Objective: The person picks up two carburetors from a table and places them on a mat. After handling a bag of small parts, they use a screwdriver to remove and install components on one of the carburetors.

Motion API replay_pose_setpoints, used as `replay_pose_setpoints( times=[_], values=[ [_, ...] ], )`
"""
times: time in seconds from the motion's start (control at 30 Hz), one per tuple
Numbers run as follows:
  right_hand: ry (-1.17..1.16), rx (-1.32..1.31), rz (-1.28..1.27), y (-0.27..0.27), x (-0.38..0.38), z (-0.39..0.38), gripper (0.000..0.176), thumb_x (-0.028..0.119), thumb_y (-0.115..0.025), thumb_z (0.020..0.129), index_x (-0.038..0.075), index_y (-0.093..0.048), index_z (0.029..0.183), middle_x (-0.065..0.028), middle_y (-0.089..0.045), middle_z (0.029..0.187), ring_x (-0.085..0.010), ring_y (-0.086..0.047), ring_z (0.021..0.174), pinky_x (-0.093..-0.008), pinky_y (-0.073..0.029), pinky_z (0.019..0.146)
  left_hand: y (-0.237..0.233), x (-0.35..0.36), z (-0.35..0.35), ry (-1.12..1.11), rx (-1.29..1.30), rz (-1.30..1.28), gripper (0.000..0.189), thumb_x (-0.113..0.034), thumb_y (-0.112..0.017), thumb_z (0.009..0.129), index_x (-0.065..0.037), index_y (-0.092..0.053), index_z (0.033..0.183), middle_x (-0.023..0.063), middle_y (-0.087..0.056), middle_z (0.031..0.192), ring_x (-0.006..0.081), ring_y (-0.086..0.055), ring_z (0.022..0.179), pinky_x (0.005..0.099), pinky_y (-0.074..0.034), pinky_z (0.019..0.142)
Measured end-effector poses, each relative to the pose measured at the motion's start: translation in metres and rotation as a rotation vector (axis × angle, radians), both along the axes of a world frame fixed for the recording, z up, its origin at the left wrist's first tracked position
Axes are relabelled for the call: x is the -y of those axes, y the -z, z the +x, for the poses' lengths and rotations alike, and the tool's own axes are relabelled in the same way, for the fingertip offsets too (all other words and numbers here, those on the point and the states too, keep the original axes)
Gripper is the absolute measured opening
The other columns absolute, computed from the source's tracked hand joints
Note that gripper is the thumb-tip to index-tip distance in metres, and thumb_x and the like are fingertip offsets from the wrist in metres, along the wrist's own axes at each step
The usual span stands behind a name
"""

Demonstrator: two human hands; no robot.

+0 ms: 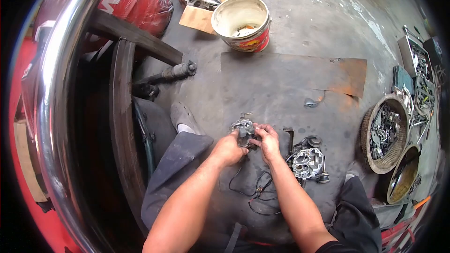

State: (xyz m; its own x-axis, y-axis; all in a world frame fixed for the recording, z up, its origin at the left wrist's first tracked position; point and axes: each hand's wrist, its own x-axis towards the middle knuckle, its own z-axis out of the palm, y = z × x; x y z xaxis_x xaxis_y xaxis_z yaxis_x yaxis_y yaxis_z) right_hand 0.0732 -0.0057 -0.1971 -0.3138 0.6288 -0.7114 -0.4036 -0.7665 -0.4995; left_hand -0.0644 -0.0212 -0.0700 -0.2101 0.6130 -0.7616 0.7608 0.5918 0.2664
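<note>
Between my hands is a grey metal carburetor part [244, 129], held just above the floor, with a thin rod sticking out at its far end. My left hand [227, 149] is closed round its near left side. The fingers of my right hand [267, 141] are bent against its right side; whether they pinch a smaller piece is too small to tell. To the right of my right forearm, a carburetor body [308, 163] with open bores and round attachments lies on the floor. A thin black cable [255, 191] loops on the floor below my hands.
Ahead stand a white bucket [241, 14] and a cardboard box [199, 16] of parts. A flat sheet [300, 72] lies in front. On the right are a basket [368, 136] of small metal parts and a round pan [404, 182]. A chrome bar [54, 93] and dark frame [123, 112] flank the left.
</note>
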Motion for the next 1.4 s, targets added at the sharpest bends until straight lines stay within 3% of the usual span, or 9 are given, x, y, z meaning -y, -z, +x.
replay_pose_setpoints(
  times=[0.17,0.43,0.57,0.67,0.8,1.1,1.17,1.3,1.4],
  values=[
    [0.018,-0.053,-0.017,0.005,0.002,0.002,0.013,0.01,-0.064,0.095,0.002,-0.061,0.106,-0.0111,-0.063,0.129,-0.022,-0.062,0.11,-0.0379,-0.059,0.086,0.0,-0.006,0.004,-0.319,0.239,-0.103,0.09,-0.013,-0.076,0.084,0.002,-0.026,0.157,0.0092,-0.069,0.078,0.0131,-0.061,0.059,0.0295,-0.052,0.055],
    [0.06,-0.093,-0.003,0.013,0.004,0.002,0.012,0.008,-0.065,0.095,0.002,-0.063,0.105,-0.0126,-0.064,0.126,-0.0246,-0.065,0.107,-0.0384,-0.059,0.088,0.012,0.007,0.001,-0.132,0.12,-0.046,0.093,-0.017,-0.076,0.084,0.003,-0.024,0.158,0.0106,-0.07,0.08,0.015,-0.064,0.063,0.0305,-0.054,0.059],
    [0.029,-0.045,-0.037,-0.006,-0.001,0.005,0.009,0.006,-0.062,0.096,0.0,-0.062,0.103,-0.0134,-0.064,0.121,-0.023,-0.064,0.103,-0.0389,-0.059,0.084,0.004,0.007,0.002,-0.087,0.119,-0.026,0.094,-0.021,-0.077,0.082,0.004,-0.026,0.157,0.0153,-0.073,0.093,0.0169,-0.068,0.073,0.0311,-0.057,0.066],
    [0.04,-0.033,-0.057,-0.015,-0.001,0.006,0.008,0.004,-0.061,0.096,0.0,-0.062,0.102,-0.0122,-0.063,0.115,-0.0214,-0.062,0.102,-0.0387,-0.059,0.082,-0.01,0.005,0.008,-0.083,0.142,-0.029,0.095,-0.024,-0.077,0.082,0.003,-0.025,0.157,0.0225,-0.07,0.116,0.0246,-0.072,0.096,0.0335,-0.058,0.084],
    [0.028,-0.003,-0.054,-0.018,0.003,0.008,0.008,0.005,-0.061,0.095,0.001,-0.061,0.102,-0.009,-0.062,0.107,-0.0198,-0.061,0.098,-0.0376,-0.059,0.081,-0.032,-0.002,0.017,-0.058,0.157,-0.109,0.096,-0.03,-0.076,0.083,0.0,-0.024,0.158,0.0284,-0.055,0.141,0.0339,-0.054,0.133,0.0366,-0.044,0.111],
    [0.22,-0.192,0.052,0.015,0.001,0.004,0.019,0.009,-0.065,0.092,0.0,-0.06,0.108,-0.0083,-0.062,0.102,-0.0208,-0.062,0.096,-0.035,-0.054,0.079,-0.013,0.002,0.007,0.046,0.157,0.047,0.087,-0.021,-0.074,0.083,-0.011,-0.031,0.158,0.025,-0.063,0.133,0.0322,-0.064,0.121,0.0379,-0.05,0.103],
    [0.249,-0.158,0.097,0.012,-0.008,0.004,0.022,0.011,-0.066,0.093,0.0,-0.059,0.111,-0.0088,-0.063,0.103,-0.02,-0.062,0.094,-0.0356,-0.053,0.079,-0.001,0.003,0.003,0.014,0.176,0.142,0.083,-0.013,-0.072,0.084,-0.014,-0.034,0.158,0.0213,-0.071,0.113,0.0244,-0.07,0.098,0.035,-0.056,0.089],
    [0.251,-0.147,0.189,-0.021,-0.032,0.011,0.023,0.013,-0.066,0.096,-0.001,-0.059,0.113,-0.0087,-0.064,0.105,-0.0195,-0.063,0.097,-0.0377,-0.053,0.083,-0.029,-0.021,0.009,-0.055,0.182,0.269,0.063,-0.001,-0.063,0.089,-0.014,-0.051,0.15,0.0109,-0.071,0.1,0.0139,-0.063,0.086,0.0317,-0.053,0.086],
    [0.216,-0.19,0.224,-0.048,-0.051,0.025,0.017,0.009,-0.064,0.098,-0.001,-0.059,0.11,-0.0091,-0.064,0.106,-0.0196,-0.064,0.097,-0.038,-0.055,0.084,-0.038,-0.038,0.007,-0.152,0.273,0.353,0.054,-0.006,-0.067,0.091,-0.013,-0.058,0.143,0.0116,-0.071,0.107,0.0174,-0.064,0.096,0.0327,-0.052,0.091]
  ],
)
